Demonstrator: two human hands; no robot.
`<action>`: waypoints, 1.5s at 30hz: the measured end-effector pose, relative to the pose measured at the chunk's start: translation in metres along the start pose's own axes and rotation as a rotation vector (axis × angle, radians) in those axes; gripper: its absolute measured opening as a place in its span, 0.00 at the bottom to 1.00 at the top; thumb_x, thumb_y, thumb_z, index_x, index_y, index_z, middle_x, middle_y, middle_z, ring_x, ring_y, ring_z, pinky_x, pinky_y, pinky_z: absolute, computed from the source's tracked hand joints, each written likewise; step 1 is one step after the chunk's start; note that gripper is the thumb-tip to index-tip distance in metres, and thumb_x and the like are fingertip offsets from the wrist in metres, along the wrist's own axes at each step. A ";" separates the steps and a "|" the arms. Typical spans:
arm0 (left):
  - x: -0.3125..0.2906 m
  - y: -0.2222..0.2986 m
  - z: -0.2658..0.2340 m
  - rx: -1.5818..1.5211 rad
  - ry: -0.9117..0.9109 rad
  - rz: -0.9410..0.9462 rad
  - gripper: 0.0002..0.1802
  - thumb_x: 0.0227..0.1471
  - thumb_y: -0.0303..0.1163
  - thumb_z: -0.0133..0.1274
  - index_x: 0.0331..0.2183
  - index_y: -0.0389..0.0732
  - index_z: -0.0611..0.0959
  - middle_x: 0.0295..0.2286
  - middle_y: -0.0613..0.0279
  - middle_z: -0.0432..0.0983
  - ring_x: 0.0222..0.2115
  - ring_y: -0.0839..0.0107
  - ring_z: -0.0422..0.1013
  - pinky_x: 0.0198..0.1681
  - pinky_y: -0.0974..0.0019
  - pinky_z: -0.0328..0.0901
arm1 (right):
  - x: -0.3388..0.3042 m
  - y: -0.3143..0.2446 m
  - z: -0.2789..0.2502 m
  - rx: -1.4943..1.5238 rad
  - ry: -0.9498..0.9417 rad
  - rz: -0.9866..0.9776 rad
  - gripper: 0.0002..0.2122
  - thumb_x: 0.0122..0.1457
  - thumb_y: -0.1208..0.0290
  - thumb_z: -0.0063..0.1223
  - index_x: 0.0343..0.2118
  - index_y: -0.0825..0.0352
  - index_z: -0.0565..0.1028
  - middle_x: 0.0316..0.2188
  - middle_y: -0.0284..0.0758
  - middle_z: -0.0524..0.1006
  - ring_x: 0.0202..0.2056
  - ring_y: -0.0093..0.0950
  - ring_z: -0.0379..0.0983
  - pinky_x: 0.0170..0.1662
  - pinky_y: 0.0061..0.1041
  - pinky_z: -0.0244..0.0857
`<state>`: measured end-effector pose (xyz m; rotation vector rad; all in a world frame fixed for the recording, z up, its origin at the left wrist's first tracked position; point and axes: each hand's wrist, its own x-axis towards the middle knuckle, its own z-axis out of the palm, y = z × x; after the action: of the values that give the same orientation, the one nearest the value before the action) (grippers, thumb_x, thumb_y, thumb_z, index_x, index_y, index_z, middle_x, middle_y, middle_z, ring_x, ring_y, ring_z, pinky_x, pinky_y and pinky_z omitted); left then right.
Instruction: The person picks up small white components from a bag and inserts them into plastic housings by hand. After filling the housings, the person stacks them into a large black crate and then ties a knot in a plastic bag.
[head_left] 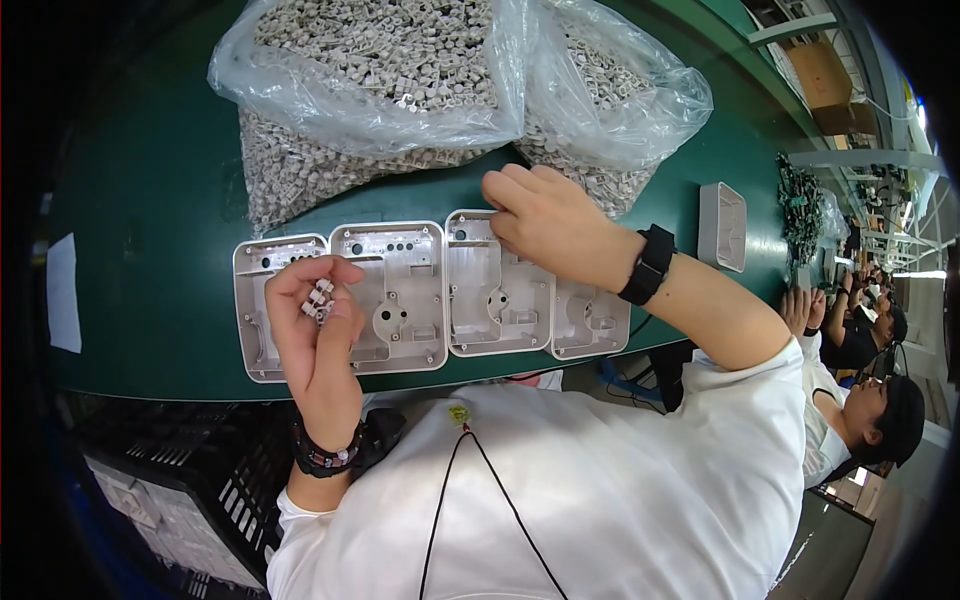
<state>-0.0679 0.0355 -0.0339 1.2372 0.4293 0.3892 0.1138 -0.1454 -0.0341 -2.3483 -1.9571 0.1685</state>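
Note:
A row of several light grey plastic housings (427, 290) lies open side up along the near edge of the green table. My left hand (325, 345) is over the two leftmost ones, its fingers curled around several small white plastic pieces (318, 300). Above the far edge of the third housing (474, 325), my right hand (560, 225) is closed in a pinch. Whatever lies between its fingertips is hidden. My right forearm passes above the rightmost housing (590, 338). Behind the row stands a large clear bag (370, 110) full of similar small pieces, with a second bag (610, 90) beside it.
Another grey housing (722, 228) rests alone on the table to the right. A sheet of paper (64, 293) lies at the far left. Black crates (225, 490) stand below the table edge at lower left. Co-workers (850, 420) sit along the right side, near dark piled parts (800, 205).

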 end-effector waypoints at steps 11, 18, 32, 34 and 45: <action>0.004 0.000 0.000 0.014 -0.059 -0.009 0.15 0.54 0.19 0.37 0.45 0.38 0.64 0.41 0.55 0.70 0.21 0.85 0.55 0.25 0.80 0.54 | -0.012 0.011 -0.020 0.235 0.068 0.035 0.08 0.43 0.79 0.54 0.29 0.63 0.78 0.41 0.34 0.68 0.42 0.32 0.63 0.42 0.27 0.59; 0.005 0.004 0.005 0.035 -0.255 -0.159 0.16 0.56 0.21 0.37 0.47 0.37 0.63 0.42 0.54 0.71 0.22 0.85 0.57 0.26 0.80 0.56 | 0.007 -0.035 -0.045 0.435 0.274 0.085 0.13 0.41 0.81 0.57 0.33 0.62 0.77 0.39 0.35 0.68 0.36 0.33 0.64 0.38 0.28 0.61; 0.000 0.005 -0.014 0.108 -0.564 -0.094 0.24 0.58 0.33 0.43 0.53 0.35 0.57 0.33 0.58 0.72 0.27 0.75 0.70 0.30 0.76 0.61 | 0.034 -0.068 -0.041 0.530 0.300 -0.117 0.11 0.41 0.74 0.59 0.31 0.60 0.77 0.35 0.30 0.69 0.32 0.31 0.64 0.34 0.28 0.58; 0.001 0.007 -0.020 -0.045 -0.615 -0.169 0.26 0.59 0.36 0.42 0.54 0.35 0.56 0.33 0.58 0.71 0.25 0.75 0.69 0.27 0.77 0.60 | 0.039 -0.069 -0.045 0.596 0.309 -0.144 0.10 0.40 0.73 0.59 0.30 0.60 0.77 0.33 0.28 0.70 0.32 0.30 0.64 0.33 0.27 0.57; 0.009 0.010 -0.047 -0.275 -0.791 -0.459 0.37 0.56 0.54 0.37 0.56 0.37 0.55 0.29 0.62 0.69 0.21 0.79 0.67 0.18 0.80 0.50 | 0.065 -0.081 -0.056 0.309 0.364 -0.403 0.08 0.39 0.72 0.57 0.26 0.59 0.74 0.29 0.24 0.71 0.30 0.24 0.66 0.32 0.25 0.54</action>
<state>-0.0850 0.0808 -0.0380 0.8960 -0.0343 -0.4226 0.0543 -0.0659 0.0303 -1.6268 -1.9959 0.0117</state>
